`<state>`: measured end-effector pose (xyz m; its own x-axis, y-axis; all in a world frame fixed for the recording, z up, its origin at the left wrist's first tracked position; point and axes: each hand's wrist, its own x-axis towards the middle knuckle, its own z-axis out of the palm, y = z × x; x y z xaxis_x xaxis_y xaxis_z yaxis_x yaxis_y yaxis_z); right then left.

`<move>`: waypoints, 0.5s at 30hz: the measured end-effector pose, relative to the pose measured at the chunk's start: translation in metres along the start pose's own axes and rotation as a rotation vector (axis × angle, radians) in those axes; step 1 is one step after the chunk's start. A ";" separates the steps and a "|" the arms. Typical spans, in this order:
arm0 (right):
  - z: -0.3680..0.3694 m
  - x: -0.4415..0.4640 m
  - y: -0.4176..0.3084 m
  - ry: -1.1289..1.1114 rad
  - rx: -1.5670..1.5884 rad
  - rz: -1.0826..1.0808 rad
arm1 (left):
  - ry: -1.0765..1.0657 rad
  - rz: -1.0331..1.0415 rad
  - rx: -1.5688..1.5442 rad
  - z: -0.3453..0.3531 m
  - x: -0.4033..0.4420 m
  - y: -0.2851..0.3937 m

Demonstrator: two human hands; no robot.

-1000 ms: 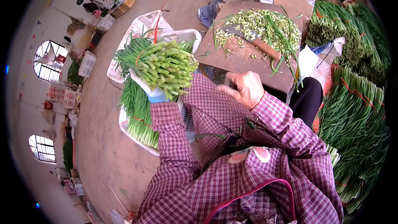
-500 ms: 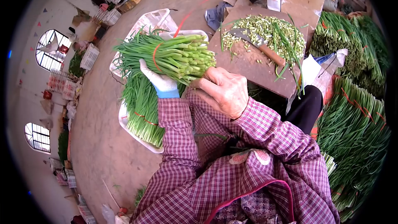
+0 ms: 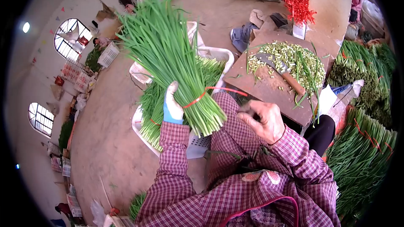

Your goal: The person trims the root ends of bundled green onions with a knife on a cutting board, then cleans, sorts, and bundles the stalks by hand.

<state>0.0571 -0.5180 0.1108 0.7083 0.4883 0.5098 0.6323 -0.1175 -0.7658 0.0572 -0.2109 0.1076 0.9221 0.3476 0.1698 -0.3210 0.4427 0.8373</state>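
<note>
My left hand [image 3: 171,104], in a white and blue glove, is wrapped round a large bunch of long green stalks [image 3: 185,84]. The leaves point up and away, and the pale cut ends face my knee. A red tie [image 3: 195,100] circles the bunch near those ends, and its loose tail stretches right toward my bare right hand [image 3: 264,120]. That hand's thumb and fingers are pinched together at the tail's tip; whether they grip it is hard to make out. Below the bunch, a white basket [image 3: 227,61] holds more tied green bunches [image 3: 153,120].
At the right, a low board [image 3: 246,80] carries chopped stalk ends [image 3: 309,61] and a wooden-handled knife [image 3: 293,83]. Red ties [image 3: 299,10] stand behind it. Green bunches [image 3: 362,155] are piled at the far right. Crates and people are along the far wall.
The bunch has swung from lying sideways to leaves upward. My right hand has moved off its cut ends, to the right, and the tie's tail now extends toward it. The view has shifted.
</note>
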 end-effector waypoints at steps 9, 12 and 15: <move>0.068 0.061 0.024 -0.060 0.833 0.180 | -0.053 -0.018 0.551 0.025 -0.066 0.017; 0.065 0.063 0.014 0.018 1.089 0.427 | -0.042 -0.086 0.587 0.020 -0.083 0.012; 0.076 0.044 0.029 0.145 1.078 0.525 | 0.025 -0.141 0.494 -0.001 -0.094 0.005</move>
<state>0.0825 -0.4347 0.0812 0.8727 0.4876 0.0247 -0.2809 0.5428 -0.7915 -0.0309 -0.2404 0.0957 0.9418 0.3349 0.0303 -0.0483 0.0456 0.9978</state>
